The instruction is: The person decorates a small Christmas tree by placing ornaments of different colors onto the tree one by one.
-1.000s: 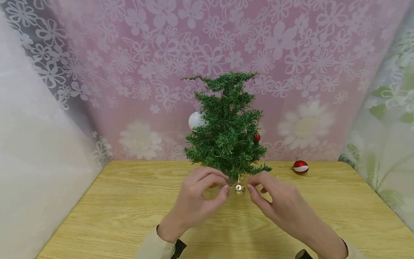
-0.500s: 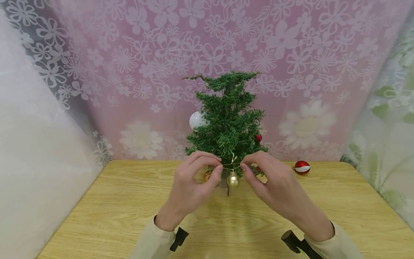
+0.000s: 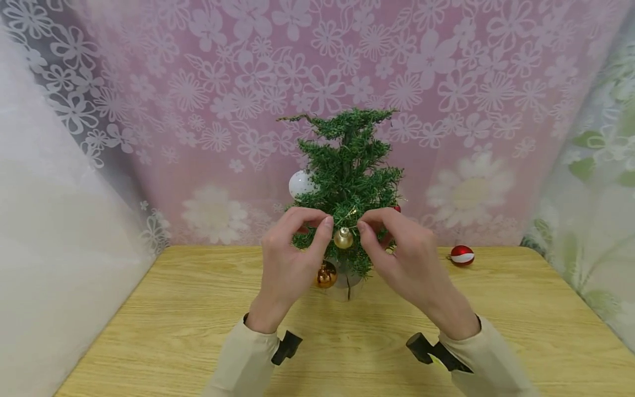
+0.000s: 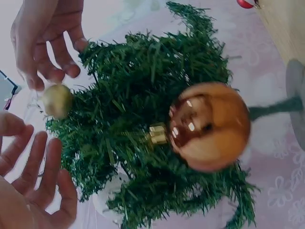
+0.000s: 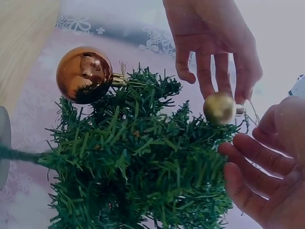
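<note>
A small gold bauble (image 3: 343,238) hangs by a thin gold string in front of the green artificial Christmas tree (image 3: 349,160). My left hand (image 3: 292,259) pinches one side of the string between thumb and forefinger. On the other side, my right hand (image 3: 402,256) pinches it the same way, so the bauble dangles between them. The right wrist view shows the bauble (image 5: 220,109) close to the branches, its string (image 5: 253,113) running past its cap. Lower on the tree hangs a shiny copper-orange bauble (image 4: 209,126), well below my fingers.
A white bauble (image 3: 300,184) hangs on the tree's left, and a red one (image 3: 397,209) peeks out behind my right hand. A red-and-white bauble (image 3: 462,256) lies on the wooden table (image 3: 198,314) at the back right. Floral curtains (image 3: 238,82) stand behind.
Both hands have risen and drawn in toward the tree, carrying the gold bauble up from near the table to the lower branches. The copper-orange bauble has come into clearer view beneath them.
</note>
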`<state>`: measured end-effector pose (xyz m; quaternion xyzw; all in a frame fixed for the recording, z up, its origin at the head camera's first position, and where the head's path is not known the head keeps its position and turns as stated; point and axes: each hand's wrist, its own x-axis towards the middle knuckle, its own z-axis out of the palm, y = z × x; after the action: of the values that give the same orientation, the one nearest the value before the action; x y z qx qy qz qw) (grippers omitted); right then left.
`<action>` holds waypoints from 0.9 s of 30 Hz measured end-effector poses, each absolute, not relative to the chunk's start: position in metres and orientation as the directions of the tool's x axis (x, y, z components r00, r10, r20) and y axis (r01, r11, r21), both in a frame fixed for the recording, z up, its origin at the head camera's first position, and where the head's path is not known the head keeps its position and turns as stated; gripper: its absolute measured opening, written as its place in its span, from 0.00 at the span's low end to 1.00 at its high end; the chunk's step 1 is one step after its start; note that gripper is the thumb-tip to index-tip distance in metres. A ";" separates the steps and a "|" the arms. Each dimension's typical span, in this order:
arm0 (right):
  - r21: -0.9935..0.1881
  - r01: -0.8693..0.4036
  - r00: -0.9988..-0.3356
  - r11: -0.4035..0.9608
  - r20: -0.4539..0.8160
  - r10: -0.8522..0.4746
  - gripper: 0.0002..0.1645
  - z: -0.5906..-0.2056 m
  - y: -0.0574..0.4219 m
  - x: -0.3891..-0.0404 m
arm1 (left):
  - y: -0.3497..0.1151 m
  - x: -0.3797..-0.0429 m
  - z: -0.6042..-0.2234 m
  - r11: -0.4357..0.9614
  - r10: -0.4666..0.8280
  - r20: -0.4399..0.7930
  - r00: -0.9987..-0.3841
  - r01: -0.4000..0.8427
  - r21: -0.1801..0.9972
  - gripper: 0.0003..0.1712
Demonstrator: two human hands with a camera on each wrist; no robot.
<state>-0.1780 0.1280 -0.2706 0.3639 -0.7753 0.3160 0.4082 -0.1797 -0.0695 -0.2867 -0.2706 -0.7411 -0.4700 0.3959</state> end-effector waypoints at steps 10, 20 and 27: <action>-0.311 -0.798 -0.495 0.516 0.826 -0.268 0.05 -0.277 0.125 -0.191 | -0.062 -0.184 -0.285 0.473 -0.006 0.757 -0.653 0.666 0.578 0.07; -0.300 -0.802 -0.511 0.517 0.793 -0.331 0.08 -0.283 0.127 -0.188 | -0.064 -0.181 -0.290 0.515 0.051 0.773 -0.632 0.679 0.522 0.04; -0.286 -0.813 -0.494 0.507 0.800 -0.340 0.08 -0.282 0.128 -0.188 | -0.062 -0.181 -0.288 0.544 0.057 0.774 -0.631 0.670 0.506 0.05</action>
<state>-0.1884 0.1285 -0.2817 0.3625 -0.7950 0.3389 0.3488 -0.1806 -0.0618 -0.2877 -0.2273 -0.7993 -0.4201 0.3647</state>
